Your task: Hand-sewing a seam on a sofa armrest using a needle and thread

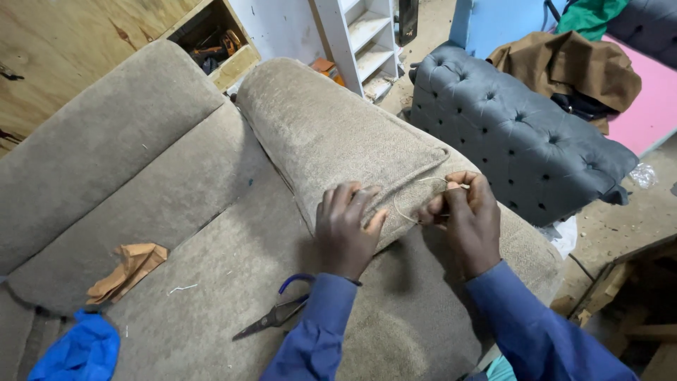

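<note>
Two hands work at the front edge of a beige sofa cushion (338,134), which lies on a beige sofa (141,183) and stretches away from the person, its long axis running from the hands up and to the left. The left hand (345,226) rests flat on the cushion's near end, fingers bent and pressing the fabric down; it grasps nothing that I can see. The right hand (462,219) is just beside it, to the right, and pinches a thin pale thread (405,204) between thumb and fingers. This thread makes a small loop in the gap between both hands, at the piped seam of the cushion. If a needle is held too, I cannot tell; it is too small. So the seam lies directly in front of the fingertips, and the right hand is nearer to the thread.

Below the left forearm, near the person, blue-handled scissors (278,310) lie on the seat. Far to the left of the hands are a crumpled brown paper (130,268) and a blue cloth (74,349). Beyond the right hand stands a grey tufted sofa (515,134) with a brown jacket (571,67) on it.
</note>
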